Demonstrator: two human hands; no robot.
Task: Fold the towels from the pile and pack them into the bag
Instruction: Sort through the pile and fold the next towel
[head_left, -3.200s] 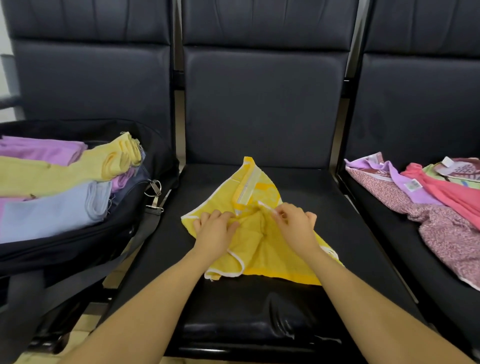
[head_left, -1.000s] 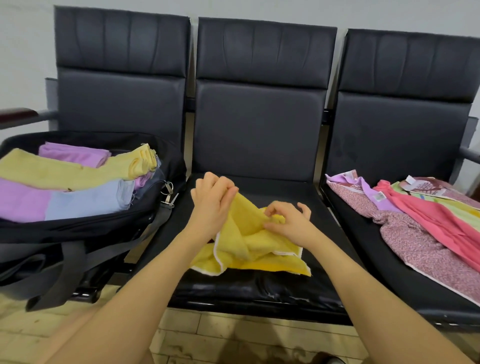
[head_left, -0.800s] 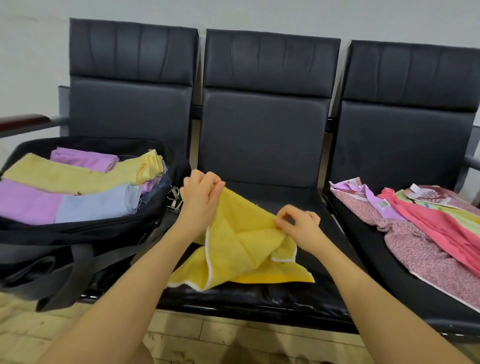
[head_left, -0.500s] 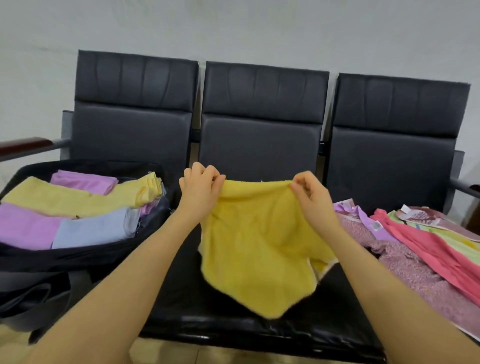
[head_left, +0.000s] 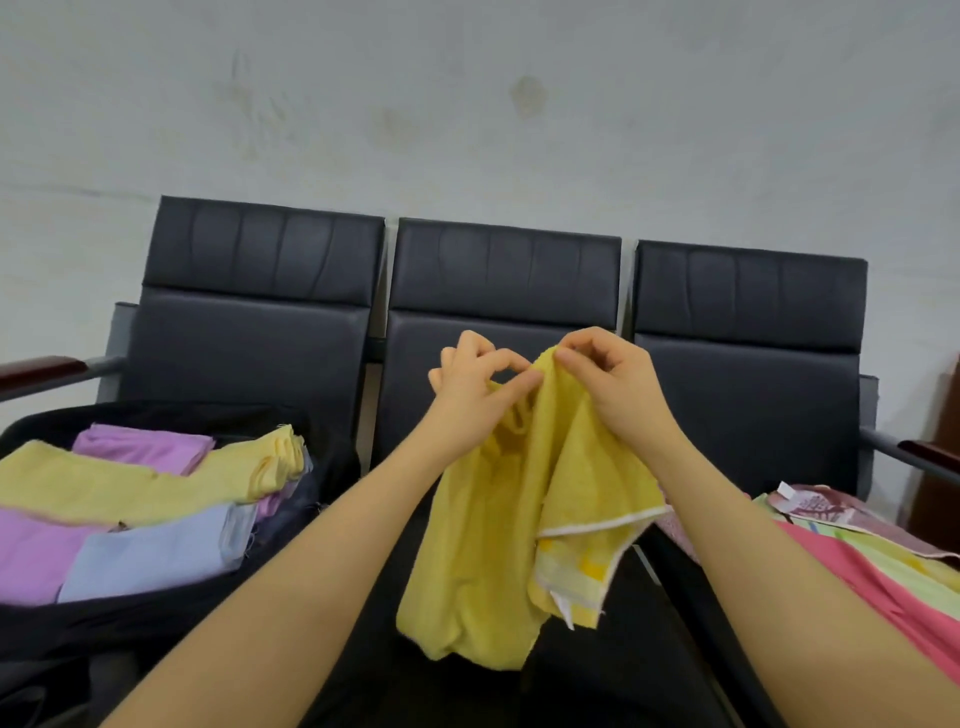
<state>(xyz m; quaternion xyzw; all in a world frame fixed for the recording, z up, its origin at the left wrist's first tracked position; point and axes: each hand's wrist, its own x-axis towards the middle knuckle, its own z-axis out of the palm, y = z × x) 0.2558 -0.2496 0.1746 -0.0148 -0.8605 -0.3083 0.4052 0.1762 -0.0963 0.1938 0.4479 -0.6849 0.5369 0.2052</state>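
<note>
A yellow towel (head_left: 498, 525) with a white hem hangs in the air above the middle seat, doubled over on itself. My left hand (head_left: 475, 387) and my right hand (head_left: 608, 384) pinch its top edge close together, fingertips almost touching. The black bag (head_left: 332, 462) stands open on the left seat, holding folded yellow, purple and light blue towels (head_left: 140, 499). The unfolded pile (head_left: 878, 556) of pink, green and patterned towels lies on the right seat.
Three black padded seats (head_left: 504, 280) stand in a row against a grey wall. Wooden-topped armrests (head_left: 39, 370) stick out at both ends. The middle seat cushion (head_left: 613, 670) lies below the hanging towel.
The towel has been lifted off the middle seat, spread wide between both hands, and now my hands have come together, doubling it. The view has tilted upward.
</note>
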